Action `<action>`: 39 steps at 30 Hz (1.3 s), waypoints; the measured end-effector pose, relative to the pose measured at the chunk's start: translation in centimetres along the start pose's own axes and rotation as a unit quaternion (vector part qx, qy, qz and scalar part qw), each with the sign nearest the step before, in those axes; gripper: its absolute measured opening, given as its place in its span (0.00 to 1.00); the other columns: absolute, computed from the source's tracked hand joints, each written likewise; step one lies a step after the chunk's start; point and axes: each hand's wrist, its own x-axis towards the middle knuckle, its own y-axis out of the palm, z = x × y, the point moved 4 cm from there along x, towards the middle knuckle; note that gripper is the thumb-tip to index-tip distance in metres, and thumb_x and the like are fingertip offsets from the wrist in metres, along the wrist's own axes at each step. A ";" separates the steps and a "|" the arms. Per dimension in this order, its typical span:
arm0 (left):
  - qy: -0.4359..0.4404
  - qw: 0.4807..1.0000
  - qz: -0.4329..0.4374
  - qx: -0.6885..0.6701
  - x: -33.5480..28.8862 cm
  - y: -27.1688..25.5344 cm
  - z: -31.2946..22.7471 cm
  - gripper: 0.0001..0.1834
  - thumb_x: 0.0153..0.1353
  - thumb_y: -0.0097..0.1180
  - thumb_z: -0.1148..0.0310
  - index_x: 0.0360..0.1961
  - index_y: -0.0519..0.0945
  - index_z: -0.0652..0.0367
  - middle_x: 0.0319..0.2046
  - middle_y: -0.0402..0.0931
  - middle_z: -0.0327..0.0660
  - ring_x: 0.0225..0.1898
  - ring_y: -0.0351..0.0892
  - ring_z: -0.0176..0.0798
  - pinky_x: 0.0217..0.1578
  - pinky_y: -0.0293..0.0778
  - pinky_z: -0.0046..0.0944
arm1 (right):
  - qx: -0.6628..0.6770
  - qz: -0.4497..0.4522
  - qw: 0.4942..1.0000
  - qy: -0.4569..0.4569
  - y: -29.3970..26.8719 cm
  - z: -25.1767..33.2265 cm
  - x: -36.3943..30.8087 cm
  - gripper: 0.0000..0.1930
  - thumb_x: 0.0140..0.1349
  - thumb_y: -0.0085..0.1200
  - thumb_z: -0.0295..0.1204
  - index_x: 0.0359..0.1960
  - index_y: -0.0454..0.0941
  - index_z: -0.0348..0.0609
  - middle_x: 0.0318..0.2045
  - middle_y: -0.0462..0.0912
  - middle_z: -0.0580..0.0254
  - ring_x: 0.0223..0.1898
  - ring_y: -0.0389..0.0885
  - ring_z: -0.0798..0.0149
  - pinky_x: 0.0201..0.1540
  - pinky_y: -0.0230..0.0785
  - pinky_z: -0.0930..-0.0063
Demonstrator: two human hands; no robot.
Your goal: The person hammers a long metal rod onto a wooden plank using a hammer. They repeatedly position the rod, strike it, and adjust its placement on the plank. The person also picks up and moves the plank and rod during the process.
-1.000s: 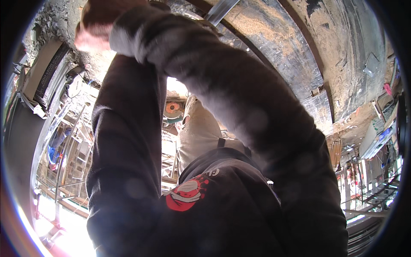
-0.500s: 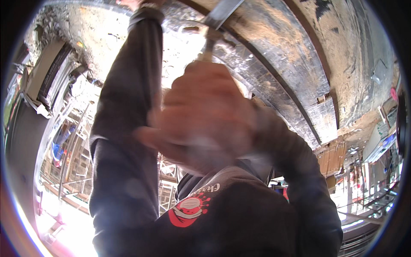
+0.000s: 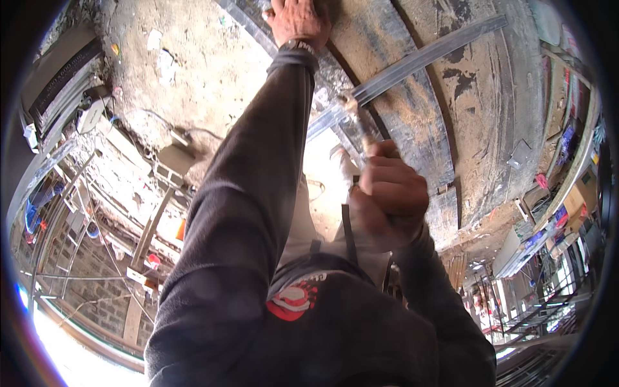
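My left hand [image 3: 298,19] reaches far up the view and lies on a grey plank surface [image 3: 412,129], next to a dark metal strip [image 3: 242,16]. Its fingertips run off the top of the picture. My right hand [image 3: 389,197] is fisted around the handle of a hammer [image 3: 358,122]. The hammer's head sits close to a long shiny metal rail [image 3: 425,57] that lies slantwise across the planks. Dark sleeves cover both of my arms.
A rough, dusty concrete surface [image 3: 187,71] with cables and scraps lies to the left. Scaffold poles and brickwork [image 3: 84,258] curve along the lower left. Boards, crates and coloured clutter [image 3: 554,213] line the right rim. My dark top with a red print [image 3: 293,302] fills the bottom.
My right hand, blurred and close to the camera half a second ago, has swung away with the hammer down to the metal rail. My left arm stays stretched out to the planks.
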 end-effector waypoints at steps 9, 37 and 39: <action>0.016 0.999 -0.034 0.010 0.5 -0.7 -0.5 0.20 0.58 0.53 0.58 0.49 0.71 0.57 0.49 0.70 0.49 0.54 0.67 0.55 0.52 0.63 0.60 | 0.085 -0.107 0.991 -0.015 -1.8 -1.1 -6.3 0.15 0.46 0.53 0.21 0.12 0.58 0.43 0.14 0.65 0.64 0.20 0.64 0.62 0.47 0.62 0.54; 0.630 0.705 0.319 -0.073 -14.5 0.8 -16.1 0.20 0.51 0.58 0.84 0.45 0.79 0.53 0.35 0.75 0.44 0.36 0.77 0.50 0.38 0.73 0.47 | 0.228 -0.396 0.879 -0.134 -7.2 -11.4 -25.2 0.19 0.49 0.53 0.19 0.09 0.57 0.49 0.10 0.60 0.67 0.14 0.53 0.68 0.29 0.50 0.65; 0.656 0.674 0.337 -0.032 -14.6 0.8 -17.5 0.19 0.49 0.58 0.84 0.43 0.77 0.55 0.40 0.75 0.46 0.41 0.76 0.53 0.41 0.74 0.46 | 0.243 -0.414 0.867 -0.133 -7.4 -11.6 -25.8 0.20 0.50 0.53 0.19 0.09 0.55 0.48 0.10 0.58 0.68 0.13 0.52 0.67 0.29 0.50 0.65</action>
